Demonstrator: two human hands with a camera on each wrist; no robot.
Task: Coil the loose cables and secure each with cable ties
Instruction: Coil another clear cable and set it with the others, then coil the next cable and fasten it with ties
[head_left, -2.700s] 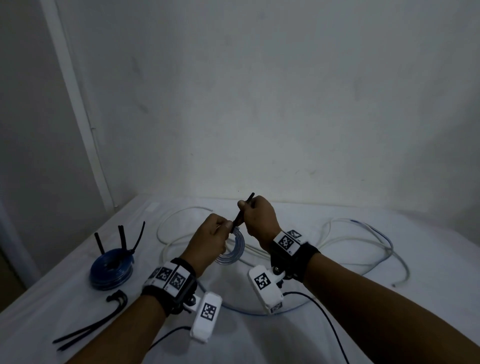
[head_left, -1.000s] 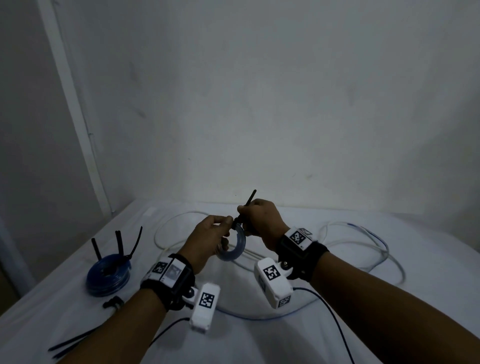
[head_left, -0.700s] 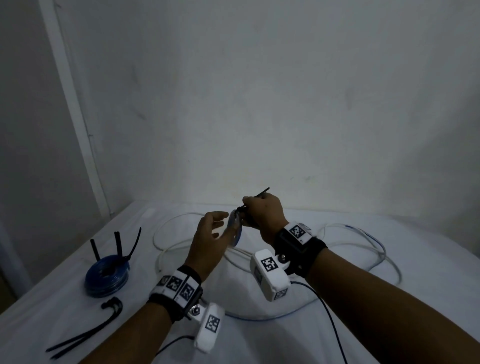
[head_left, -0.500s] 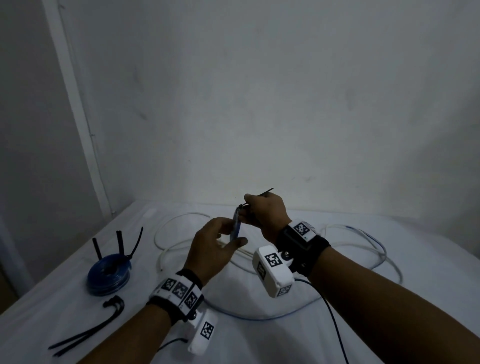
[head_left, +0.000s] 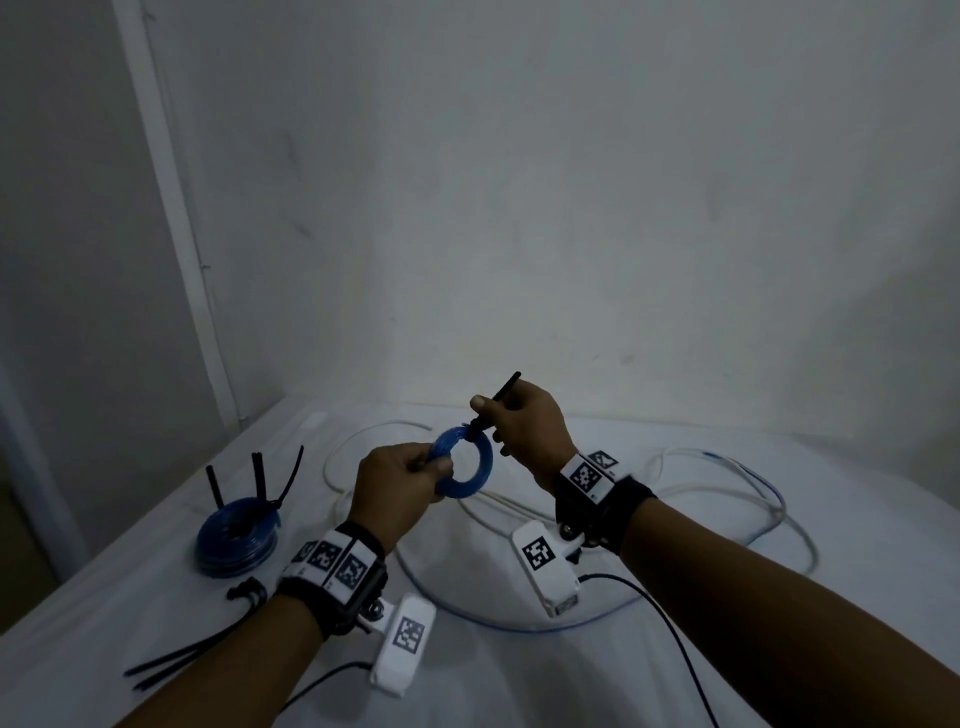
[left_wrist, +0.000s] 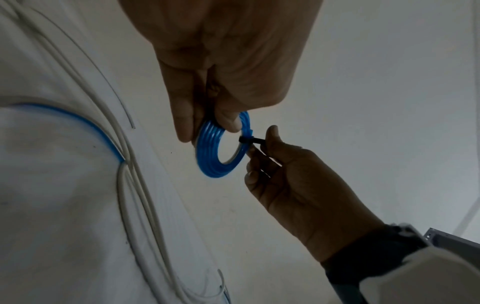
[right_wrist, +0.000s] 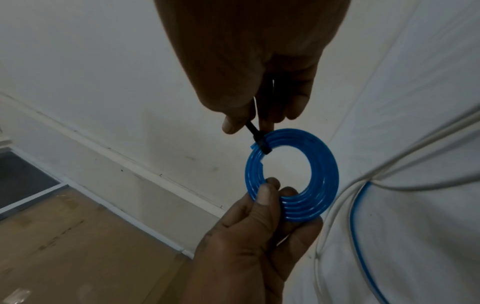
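Left hand (head_left: 397, 480) pinches the small blue coiled cable ring (head_left: 467, 470), held above the white surface (head_left: 519, 670); right hand (head_left: 524, 423) fingers (right_wrist: 231, 123) grip the black plastic cable tie (head_left: 493, 402) cinched round it

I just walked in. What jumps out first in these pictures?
A small blue coil held up between both hands: the left hand pinches its rim, and the right hand pulls a black tie cinched round it. On the table's left sits a bigger tied coil; loose white cables sprawl behind.
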